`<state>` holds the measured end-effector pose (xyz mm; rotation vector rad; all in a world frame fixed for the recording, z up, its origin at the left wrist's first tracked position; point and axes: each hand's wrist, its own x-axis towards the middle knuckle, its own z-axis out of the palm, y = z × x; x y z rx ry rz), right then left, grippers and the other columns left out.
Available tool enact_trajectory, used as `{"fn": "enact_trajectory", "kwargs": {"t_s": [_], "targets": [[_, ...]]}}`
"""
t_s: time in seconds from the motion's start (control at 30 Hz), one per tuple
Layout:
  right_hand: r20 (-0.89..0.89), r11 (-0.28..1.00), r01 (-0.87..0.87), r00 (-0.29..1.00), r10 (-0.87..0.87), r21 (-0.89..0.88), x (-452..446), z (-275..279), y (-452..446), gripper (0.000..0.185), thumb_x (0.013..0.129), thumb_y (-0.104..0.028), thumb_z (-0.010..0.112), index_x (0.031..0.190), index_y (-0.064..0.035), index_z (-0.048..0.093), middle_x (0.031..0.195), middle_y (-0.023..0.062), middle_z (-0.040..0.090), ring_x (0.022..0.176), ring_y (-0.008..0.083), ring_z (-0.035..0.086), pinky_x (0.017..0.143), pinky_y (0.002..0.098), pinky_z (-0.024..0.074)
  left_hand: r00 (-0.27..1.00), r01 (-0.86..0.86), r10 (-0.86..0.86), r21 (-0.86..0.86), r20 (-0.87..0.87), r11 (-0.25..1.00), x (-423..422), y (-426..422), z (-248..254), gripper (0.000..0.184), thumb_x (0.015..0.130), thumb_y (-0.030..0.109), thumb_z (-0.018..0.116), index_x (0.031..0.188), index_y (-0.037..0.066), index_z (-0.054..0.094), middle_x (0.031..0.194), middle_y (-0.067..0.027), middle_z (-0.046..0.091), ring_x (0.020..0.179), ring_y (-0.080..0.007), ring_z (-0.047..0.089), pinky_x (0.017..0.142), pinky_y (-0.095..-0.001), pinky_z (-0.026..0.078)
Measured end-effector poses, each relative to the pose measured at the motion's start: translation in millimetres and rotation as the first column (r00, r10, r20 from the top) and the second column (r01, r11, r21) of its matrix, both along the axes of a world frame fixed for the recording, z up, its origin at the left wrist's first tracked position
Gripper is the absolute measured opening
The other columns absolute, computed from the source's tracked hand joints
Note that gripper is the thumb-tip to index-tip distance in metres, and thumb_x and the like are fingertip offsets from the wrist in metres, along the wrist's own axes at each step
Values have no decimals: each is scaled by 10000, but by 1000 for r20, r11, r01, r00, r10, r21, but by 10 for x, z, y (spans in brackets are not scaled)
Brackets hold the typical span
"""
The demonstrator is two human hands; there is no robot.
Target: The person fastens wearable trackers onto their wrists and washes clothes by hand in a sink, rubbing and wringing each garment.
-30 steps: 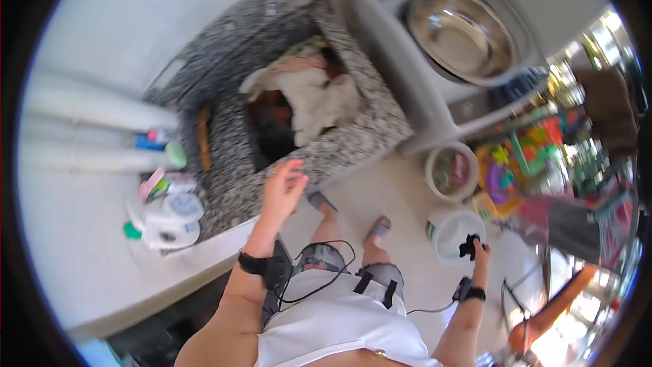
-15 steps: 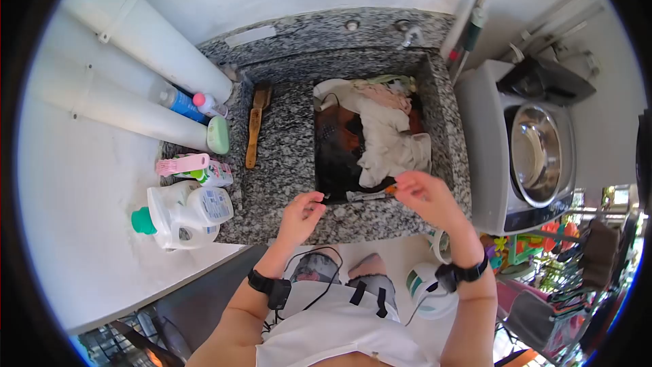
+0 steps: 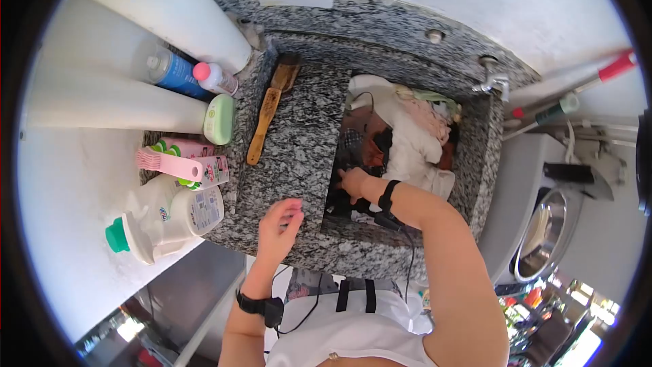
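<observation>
My right hand (image 3: pixel 354 182) reaches down into the left part of the granite sink basin (image 3: pixel 479 156). Its fingers close around dark fabric, a black garment (image 3: pixel 337 198), with the fingertips partly hidden. Beside it lie white cloth (image 3: pixel 411 146), a pink lacy piece (image 3: pixel 429 117) and some rust-brown fabric (image 3: pixel 373 149), heaped together in the basin. Over the front of the granite slab (image 3: pixel 299 143), my left hand (image 3: pixel 280 228) hovers with bent fingers, thumb apart, holding nothing.
A wooden-handled brush (image 3: pixel 265 122) lies on the slab. To the left stand a white jug with a green cap (image 3: pixel 146 228), a pink brush (image 3: pixel 170 162), green soap (image 3: pixel 219 119) and bottles. A tap (image 3: pixel 492 81) is at the back right; a steel bowl (image 3: pixel 543 234) sits on a machine.
My right hand has moved from above the basin's front edge down and left into the dark clothes. My left hand stays near the front edge. The view has turned and come closer.
</observation>
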<state>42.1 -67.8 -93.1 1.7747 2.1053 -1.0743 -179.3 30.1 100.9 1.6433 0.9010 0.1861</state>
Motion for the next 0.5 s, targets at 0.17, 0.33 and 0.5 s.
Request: {"fn": "enact_trajectory", "kwargs": {"t_s": [0.17, 0.33, 0.5], "targets": [[4, 988, 91, 996, -92, -125, 146, -321, 54, 414, 789, -279, 708, 1173, -127, 675, 1196, 135, 634, 1055, 333, 617, 846, 442, 505, 974, -227, 227, -172, -21, 959, -91, -259, -268, 245, 907, 68, 638, 1136, -14, 607, 1049, -81, 662, 945, -141, 641, 822, -259, 509], [-753, 585, 688, 86, -652, -428, 878, 713, -451, 313, 868, -151, 629, 1142, 0, 626, 1026, 70, 671, 953, 166, 626, 824, 332, 485, 968, -248, 240, -481, -81, 841, 332, -178, -318, 348, 915, 172, 640, 1219, 16, 570, 1129, -103, 643, 1034, -178, 624, 864, -299, 502], [-784, 469, 643, -383, -488, -606, 1021, 2257, -310, 380, 916, -147, 547, 1266, -1, 531, 1173, 46, 628, 1021, 180, 603, 871, 337, 468, 933, 11, 111, -338, 341, 941, 1386, -167, -378, 395, 900, 184, 656, 1254, 40, 556, 1195, -97, 608, 1125, -190, 559, 930, -323, 457]]}}
